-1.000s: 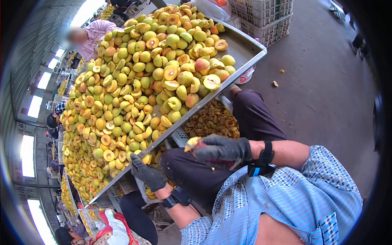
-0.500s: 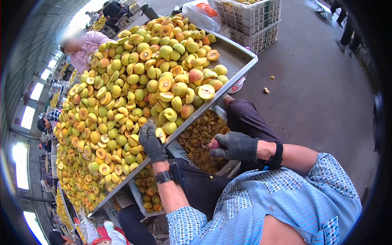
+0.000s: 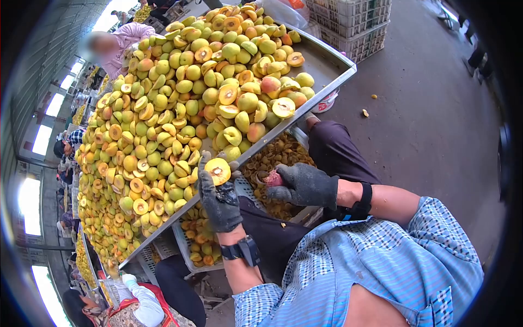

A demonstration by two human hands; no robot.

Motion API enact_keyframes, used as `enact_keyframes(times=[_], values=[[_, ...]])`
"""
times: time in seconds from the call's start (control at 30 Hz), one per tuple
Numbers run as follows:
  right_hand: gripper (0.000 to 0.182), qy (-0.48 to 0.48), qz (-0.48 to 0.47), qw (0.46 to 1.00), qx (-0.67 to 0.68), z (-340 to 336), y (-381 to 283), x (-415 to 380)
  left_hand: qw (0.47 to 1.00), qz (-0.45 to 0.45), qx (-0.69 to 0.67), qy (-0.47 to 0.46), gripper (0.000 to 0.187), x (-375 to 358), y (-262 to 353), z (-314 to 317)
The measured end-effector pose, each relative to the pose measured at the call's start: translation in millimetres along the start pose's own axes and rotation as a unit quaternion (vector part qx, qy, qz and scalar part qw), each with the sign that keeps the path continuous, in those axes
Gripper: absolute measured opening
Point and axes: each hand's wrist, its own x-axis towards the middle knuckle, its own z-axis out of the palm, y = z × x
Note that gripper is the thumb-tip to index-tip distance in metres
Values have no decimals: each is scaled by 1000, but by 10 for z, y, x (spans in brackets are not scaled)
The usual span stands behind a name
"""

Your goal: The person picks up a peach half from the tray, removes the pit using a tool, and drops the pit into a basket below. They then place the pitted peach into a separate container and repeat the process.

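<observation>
My left hand [image 3: 222, 204], in a dark grey glove, is turned palm up at the tray's near edge. It holds a yellow peach half [image 3: 218, 171] between thumb and fingers, with the cut face and its centre showing. My right hand [image 3: 306, 186], gloved too, is closed round a small tool with a pinkish-red handle [image 3: 274, 178]; its working end is too small to make out. Halved yellow-green peaches [image 3: 180, 109] are heaped on the large metal tray [image 3: 321, 57] in front of me. Below my right hand lies a crate of brown peach scraps [image 3: 280, 155].
A crate of peach pieces [image 3: 201, 240] sits under the tray edge by my left forearm. Stacked plastic crates [image 3: 354, 32] stand beyond the tray's right corner. A person in pink [image 3: 131, 41] is across the tray; another in a red apron [image 3: 144, 305] sits at lower left.
My left hand has picked a peach half from the heap and turned palm up with it. My right hand has shifted slightly left, still gripping the tool. The view has tilted a little.
</observation>
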Motion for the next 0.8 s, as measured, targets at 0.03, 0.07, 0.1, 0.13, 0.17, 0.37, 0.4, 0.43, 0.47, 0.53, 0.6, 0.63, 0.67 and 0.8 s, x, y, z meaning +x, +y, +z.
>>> enact_keyframes(times=[0.03, 0.07, 0.1, 0.13, 0.17, 0.37, 0.4, 0.43, 0.47, 0.53, 0.6, 0.63, 0.67, 0.8], values=[[41, 11, -14, 1000, -11, -18, -15, 4, 997, -35, -72, -16, 53, -54, -30, 99], [41, 14, -10, 1000, -11, -15, -45, -7, 991, -47, -128, 0, 59, -130, -71, 246], [43, 33, -20, 998, -44, 1, -85, -21, 978, -61, -197, 7, 59, -211, -53, 400], [45, 51, -31, 995, -78, 7, -107, -27, 978, -76, -194, 9, 57, -287, -50, 519], [45, 50, -29, 995, -81, -8, -109, -12, 977, -89, -191, 12, 55, -364, -53, 603], [44, 36, 67, 997, -17, -5, -3, -21, 995, -95, -9, 35, 49, -563, -38, 674], [44, 37, 67, 997, -17, -3, 13, -10, 995, -69, 51, 47, 48, -588, -31, 732], [44, 34, 75, 994, 72, 1, 28, -1, 991, -44, 111, 59, 48, -624, -25, 795], [43, 30, 82, 983, 160, 5, 25, 4, 983, -18, 171, 72, 48, -662, -14, 844], [43, 7, 72, 989, 129, -56, -37, -31, 951, 36, 291, 98, 48, -701, 25, 867], [42, -17, 63, 993, 97, -58, -102, -50, 975, 13, 186, 120, 43, -664, -72, 684], [41, -22, 65, 996, 55, -44, -125, -56, 988, -9, 74, 138, 38, -650, -117, 616], [41, -26, 68, 997, 12, -31, -138, -65, 988, -8, 73, 139, 38, -645, -105, 642], [41, -41, 38, 998, 21, 46, -123, -42, 982, 18, 37, 187, 51, -602, -33, 755]])
